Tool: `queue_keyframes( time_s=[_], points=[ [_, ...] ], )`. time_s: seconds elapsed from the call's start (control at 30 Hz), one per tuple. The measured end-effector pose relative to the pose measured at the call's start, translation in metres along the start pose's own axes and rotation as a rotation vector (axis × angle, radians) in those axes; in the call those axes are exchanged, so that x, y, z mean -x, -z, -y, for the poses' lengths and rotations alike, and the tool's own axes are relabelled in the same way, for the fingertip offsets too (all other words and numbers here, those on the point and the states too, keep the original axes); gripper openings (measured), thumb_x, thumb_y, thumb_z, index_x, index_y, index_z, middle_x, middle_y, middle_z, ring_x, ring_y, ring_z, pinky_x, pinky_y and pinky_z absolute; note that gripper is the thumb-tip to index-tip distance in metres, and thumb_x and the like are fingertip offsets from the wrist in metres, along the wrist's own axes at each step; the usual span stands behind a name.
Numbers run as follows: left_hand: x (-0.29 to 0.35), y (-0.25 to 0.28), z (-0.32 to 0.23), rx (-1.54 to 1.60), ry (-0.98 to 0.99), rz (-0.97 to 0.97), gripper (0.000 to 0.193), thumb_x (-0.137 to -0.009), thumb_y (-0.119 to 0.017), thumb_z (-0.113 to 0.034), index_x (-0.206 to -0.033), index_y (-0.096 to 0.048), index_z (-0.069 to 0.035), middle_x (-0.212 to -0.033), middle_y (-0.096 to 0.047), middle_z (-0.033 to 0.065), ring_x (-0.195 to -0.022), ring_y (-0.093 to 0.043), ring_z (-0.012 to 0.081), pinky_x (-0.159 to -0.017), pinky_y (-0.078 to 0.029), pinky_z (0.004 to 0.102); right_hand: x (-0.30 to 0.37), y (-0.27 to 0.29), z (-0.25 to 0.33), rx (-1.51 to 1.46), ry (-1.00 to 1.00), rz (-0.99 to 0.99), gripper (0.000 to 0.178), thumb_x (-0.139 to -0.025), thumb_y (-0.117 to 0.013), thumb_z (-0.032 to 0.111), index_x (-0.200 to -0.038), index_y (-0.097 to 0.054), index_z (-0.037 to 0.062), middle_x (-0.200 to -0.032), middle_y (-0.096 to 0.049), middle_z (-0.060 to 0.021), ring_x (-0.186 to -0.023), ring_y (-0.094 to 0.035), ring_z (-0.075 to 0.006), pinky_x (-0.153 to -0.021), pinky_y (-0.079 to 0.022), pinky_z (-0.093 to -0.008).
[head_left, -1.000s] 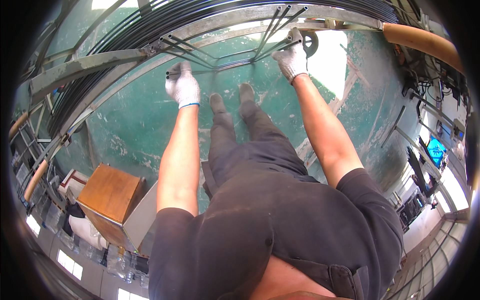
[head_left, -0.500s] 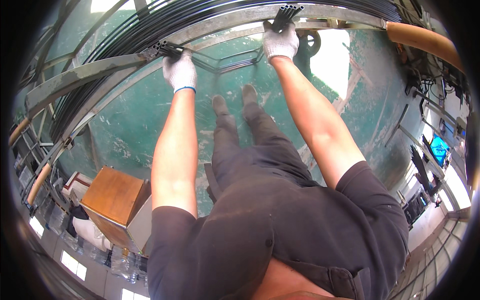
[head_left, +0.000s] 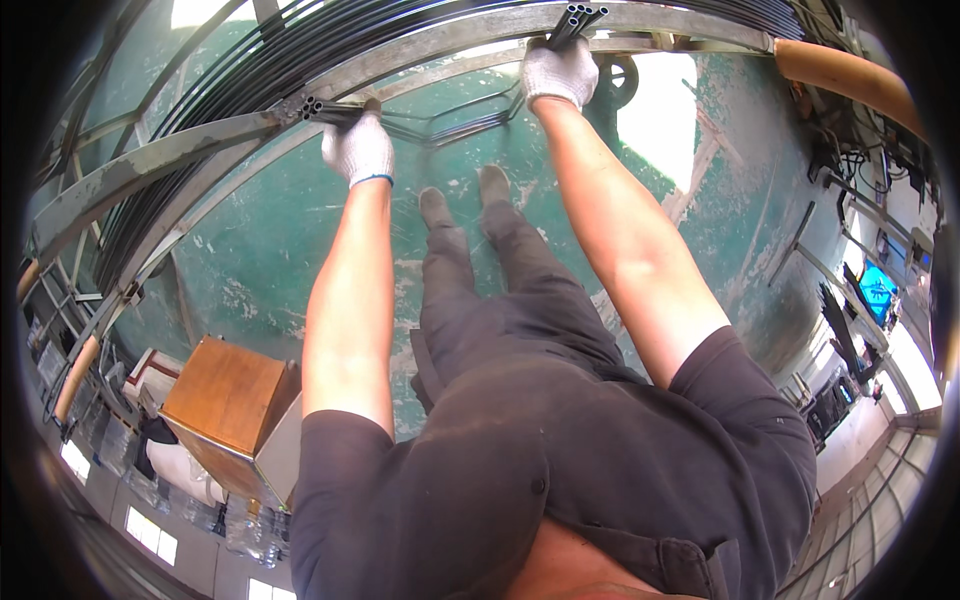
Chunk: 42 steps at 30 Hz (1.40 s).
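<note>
My left hand (head_left: 359, 152), in a white knit glove with a blue cuff edge, is closed around a small bundle of black metal tubes (head_left: 332, 111). Their open round ends point left. Higher up and to the right, my gloved right hand (head_left: 560, 75) grips another cluster of black tube ends (head_left: 573, 28), pointing up and right. Between the hands, a bent dark tube section (head_left: 472, 129) hangs low over the floor. It seems to link both bundles, though the gloves hide the joins. Both hands are beside a grey metal rail (head_left: 430, 42).
Many long black tubes (head_left: 215, 98) lie curving along the rack beyond the rail. A tan padded sleeve (head_left: 850, 82) covers the rail's right end. A brown wooden cabinet (head_left: 230, 390) stands at left. The worn green floor (head_left: 260, 270) spreads around my feet.
Both hands keep their hold on the tubes and have shifted only slightly. The tube ends at my right hand sit a little higher, and those at my left a little further left and lower.
</note>
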<state>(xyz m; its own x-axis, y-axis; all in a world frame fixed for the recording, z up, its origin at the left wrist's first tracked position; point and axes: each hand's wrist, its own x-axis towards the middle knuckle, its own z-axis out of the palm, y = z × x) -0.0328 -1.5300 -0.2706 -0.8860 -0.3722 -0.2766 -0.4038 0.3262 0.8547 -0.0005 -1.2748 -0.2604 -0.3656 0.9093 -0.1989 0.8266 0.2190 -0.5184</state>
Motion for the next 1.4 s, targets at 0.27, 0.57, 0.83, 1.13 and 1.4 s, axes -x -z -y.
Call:
queue_keyframes(
  time_s=[0.27,0.57,0.83,1.13,1.4],
  points=[
    [0.018,0.023,0.023,0.073,0.0,-0.034,0.035,-0.086,-0.09,-0.009,-0.116,-0.076,0.001,-0.112,-0.08,0.01,-0.098,-0.07,0.0212,-0.094,-0.053,0.0359,0.014,-0.01,-0.032,-0.071,0.14,-0.034,0.03,-0.087,-0.067,0.035,-0.1,-0.075,0.0089,-0.099,-0.079,-0.0194,-0.099,-0.074,-0.0432,-0.093,-0.058,-0.0473],
    [0.024,0.02,0.034,0.216,0.052,-0.069,0.035,-0.085,-0.092,-0.011,-0.114,-0.075,0.0,-0.11,-0.079,0.0092,-0.098,-0.069,0.0213,-0.093,-0.053,0.0368,0.016,-0.001,-0.043,-0.129,0.172,0.035,0.056,-0.095,-0.073,0.052,-0.127,-0.074,0.0065,-0.117,-0.081,-0.0129,-0.115,-0.074,-0.0319,-0.105,-0.052,-0.0374],
    [0.017,0.02,0.023,0.045,-0.03,-0.052,0.034,-0.091,-0.087,-0.014,-0.118,-0.075,0.004,-0.114,-0.08,0.0113,-0.1,-0.071,0.02,-0.094,-0.053,0.0359,0.013,0.002,-0.036,-0.091,0.153,0.04,0.039,-0.094,-0.074,0.042,-0.117,-0.078,0.0102,-0.109,-0.081,-0.0144,-0.107,-0.075,-0.0346,-0.098,-0.056,-0.0403],
    [-0.001,0.01,0.034,0.068,-0.13,-0.037,0.032,-0.096,-0.082,-0.018,-0.118,-0.075,0.003,-0.112,-0.081,0.0127,-0.098,-0.073,0.023,-0.092,-0.054,0.0369,-0.004,-0.018,-0.052,-0.125,0.235,0.009,0.036,-0.092,-0.079,0.04,-0.11,-0.079,0.0086,-0.104,-0.081,-0.0166,-0.101,-0.076,-0.0357,-0.092,-0.058,-0.0412],
    [-0.007,0.003,-0.004,-0.024,-0.091,-0.079,0.027,-0.092,-0.082,-0.015,-0.112,-0.075,0.002,-0.106,-0.081,0.0116,-0.093,-0.073,0.0224,-0.089,-0.054,0.0371,0.0,0.0,-0.018,0.09,0.187,0.152,0.052,-0.1,-0.058,0.05,-0.12,-0.071,0.0041,-0.124,-0.067,-0.0301,-0.114,-0.069,-0.0488,-0.101,-0.055,-0.0536]
  ],
)
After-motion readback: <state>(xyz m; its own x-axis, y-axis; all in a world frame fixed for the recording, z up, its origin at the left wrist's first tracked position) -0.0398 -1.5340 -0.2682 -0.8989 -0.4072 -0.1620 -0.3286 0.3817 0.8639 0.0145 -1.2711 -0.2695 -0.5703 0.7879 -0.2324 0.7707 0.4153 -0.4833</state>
